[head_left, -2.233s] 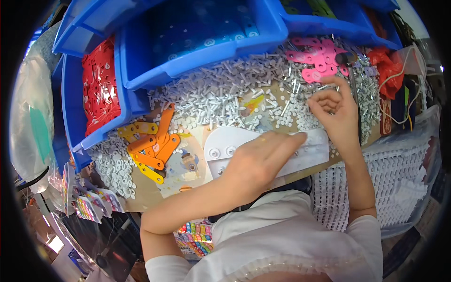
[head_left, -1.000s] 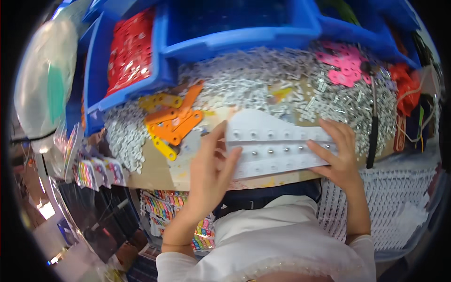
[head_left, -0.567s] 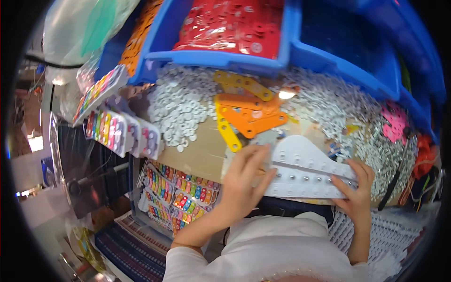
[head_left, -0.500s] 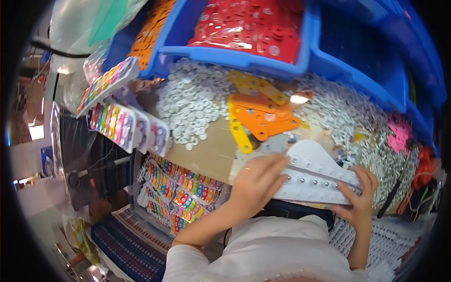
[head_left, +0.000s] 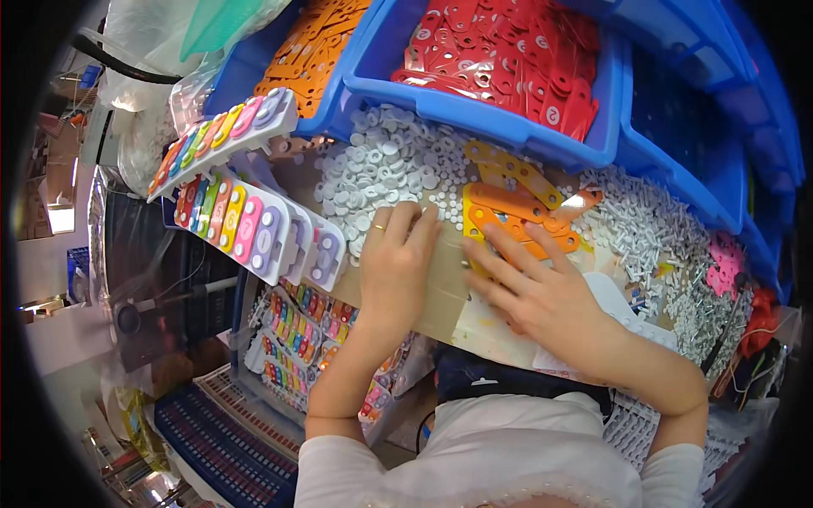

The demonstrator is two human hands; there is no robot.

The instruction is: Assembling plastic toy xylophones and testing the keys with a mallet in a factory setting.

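My left hand (head_left: 395, 275), with a ring on one finger, reaches to the near edge of a heap of white washers (head_left: 366, 161). Its fingers bend down close together, and their tips are hidden, so I cannot make out what is between them. Over a small stack of orange plates (head_left: 508, 203) and yellow plates (head_left: 529, 178), my right hand (head_left: 542, 292) spreads its fingers, slightly blurred. It looks open, its fingertips near the closest orange plate. Beneath my right forearm lies a white plastic base (head_left: 603, 292), mostly covered by the arm.
Blue bins (head_left: 500, 123) at the back hold red plates (head_left: 508, 59) and orange plates. Assembled toy xylophones (head_left: 233, 216) lean at the left, with more below. Small silvery and white pins (head_left: 644, 216) are heaped at right, near pink pieces (head_left: 724, 262).
Both hands have left the white base. The left moved up to the washers; the right moved left, over the orange plates. The view has shifted, too.
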